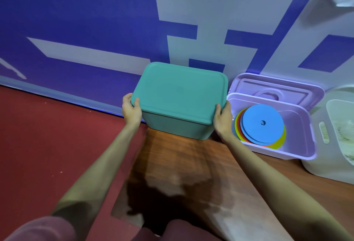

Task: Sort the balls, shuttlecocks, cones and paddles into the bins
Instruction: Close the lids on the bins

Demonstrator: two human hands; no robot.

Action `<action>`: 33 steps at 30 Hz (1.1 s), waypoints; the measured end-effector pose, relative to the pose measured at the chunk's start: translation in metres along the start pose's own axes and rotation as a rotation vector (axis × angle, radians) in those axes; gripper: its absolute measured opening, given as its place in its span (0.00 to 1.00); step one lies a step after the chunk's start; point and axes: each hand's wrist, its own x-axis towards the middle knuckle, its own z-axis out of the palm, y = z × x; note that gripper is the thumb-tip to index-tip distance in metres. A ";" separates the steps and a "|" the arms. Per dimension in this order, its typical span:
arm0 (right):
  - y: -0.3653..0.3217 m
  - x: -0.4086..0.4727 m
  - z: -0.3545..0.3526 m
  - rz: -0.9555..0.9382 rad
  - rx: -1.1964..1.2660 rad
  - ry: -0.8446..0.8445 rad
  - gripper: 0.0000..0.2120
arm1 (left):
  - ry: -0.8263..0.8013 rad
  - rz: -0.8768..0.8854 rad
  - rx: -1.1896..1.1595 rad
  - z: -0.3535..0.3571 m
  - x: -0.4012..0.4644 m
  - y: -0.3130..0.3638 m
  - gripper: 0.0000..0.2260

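We count three bins on the wooden board (183, 164). Largest is the teal bin (178, 126), lidded with a smooth teal lid (178, 93), held between our hands: left hand (131, 110) and right hand (223, 120) curl round the lid's near corners. Just right of our right hand sits the open lilac bin (298, 145) holding stacked flat disc cones (262, 124), blue on top. Farthest right, a white bin (325, 170).

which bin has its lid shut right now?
The teal bin, gripped at its lid's front corners by the left hand and right hand. The purple bin beside it is open, flat cones showing inside.
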 end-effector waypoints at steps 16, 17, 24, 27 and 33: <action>-0.010 0.060 0.011 -0.153 -0.742 -0.167 0.24 | -0.417 0.377 1.026 0.056 0.058 0.046 0.23; -0.011 0.069 0.011 -0.163 -0.754 -0.179 0.25 | -0.451 0.373 1.072 0.063 0.064 0.050 0.23; -0.006 0.089 0.013 -0.247 -0.738 -0.189 0.27 | -0.494 0.466 1.175 0.082 0.084 0.053 0.23; -0.002 0.090 0.014 -0.269 -0.725 -0.193 0.27 | -0.476 0.490 1.169 0.081 0.083 0.051 0.23; 0.003 0.095 0.017 -0.261 -0.714 -0.211 0.27 | -0.490 0.503 1.176 0.084 0.086 0.049 0.23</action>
